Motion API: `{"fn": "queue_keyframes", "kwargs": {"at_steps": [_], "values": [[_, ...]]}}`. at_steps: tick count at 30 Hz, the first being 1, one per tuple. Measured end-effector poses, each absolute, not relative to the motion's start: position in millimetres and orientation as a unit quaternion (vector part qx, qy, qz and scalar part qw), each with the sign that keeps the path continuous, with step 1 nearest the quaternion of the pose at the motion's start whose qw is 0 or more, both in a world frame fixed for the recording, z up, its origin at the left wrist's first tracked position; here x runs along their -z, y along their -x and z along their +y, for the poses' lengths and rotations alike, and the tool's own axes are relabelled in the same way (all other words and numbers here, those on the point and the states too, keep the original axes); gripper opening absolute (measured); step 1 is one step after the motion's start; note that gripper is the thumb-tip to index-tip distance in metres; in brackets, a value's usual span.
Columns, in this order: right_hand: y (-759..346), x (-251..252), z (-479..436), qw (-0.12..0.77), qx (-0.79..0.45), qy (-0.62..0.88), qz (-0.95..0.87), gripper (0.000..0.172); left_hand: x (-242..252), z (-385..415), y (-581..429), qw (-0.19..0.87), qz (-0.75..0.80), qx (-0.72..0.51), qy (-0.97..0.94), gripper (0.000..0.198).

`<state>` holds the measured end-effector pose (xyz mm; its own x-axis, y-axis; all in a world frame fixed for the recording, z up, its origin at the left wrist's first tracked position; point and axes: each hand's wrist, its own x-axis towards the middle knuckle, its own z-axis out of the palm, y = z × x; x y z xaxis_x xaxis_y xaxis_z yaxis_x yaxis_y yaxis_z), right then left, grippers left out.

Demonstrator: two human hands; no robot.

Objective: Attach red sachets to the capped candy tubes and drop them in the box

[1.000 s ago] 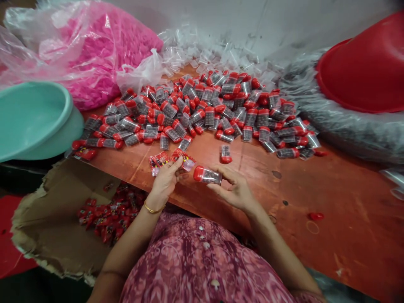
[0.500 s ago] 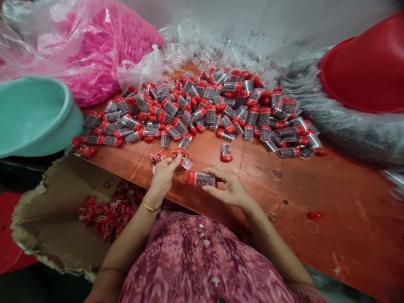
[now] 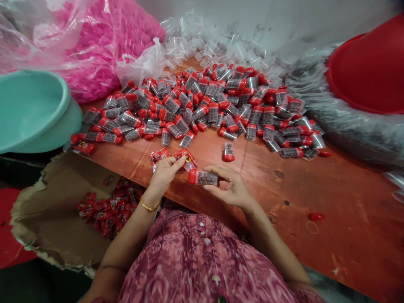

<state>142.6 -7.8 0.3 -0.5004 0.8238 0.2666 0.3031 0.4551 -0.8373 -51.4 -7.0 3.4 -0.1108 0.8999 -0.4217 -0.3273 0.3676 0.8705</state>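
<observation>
While my right hand [image 3: 232, 189] pinches the capped tube [image 3: 203, 178] lying crosswise at the table's [image 3: 315, 189] near edge, red cap toward my left hand [image 3: 162, 174], that hand's fingers close on a red label [image 3: 188, 159] just beside it.

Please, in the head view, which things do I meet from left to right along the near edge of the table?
Cardboard box → left hand, touching red packets → tube → right hand, which holds the tube → red cap.
</observation>
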Motion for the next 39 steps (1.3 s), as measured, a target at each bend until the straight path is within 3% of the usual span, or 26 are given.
{"fn": "queue_keyframes", "kwargs": {"at_steps": [9,18,28,34,39], "values": [[-138.9,9.4,-11.9,0.383,-0.299,0.400,-0.777,0.032,-7.2,-8.5,45.4,0.615,0.527,-0.535,-0.240,0.034],[-137.0,13.4,-15.5,0.384,-0.329,0.385,-0.772,0.031,-5.2,-8.0,45.0,0.668,0.527,-0.492,-0.186,0.036],[-140.2,10.9,-14.5,0.384,-0.352,0.394,-0.757,0.030,-4.5,-11.7,52.3,0.655,0.532,-0.473,-0.251,0.032],[-141.8,11.0,-12.3,0.404,-0.296,0.388,-0.774,0.032,-0.4,-13.3,51.2,0.610,0.523,-0.494,-0.332,0.023],[-132.2,12.4,-14.1,0.415,-0.278,0.393,-0.772,0.031,4.8,-15.2,34.4,0.631,0.510,-0.539,-0.226,0.031]]}}
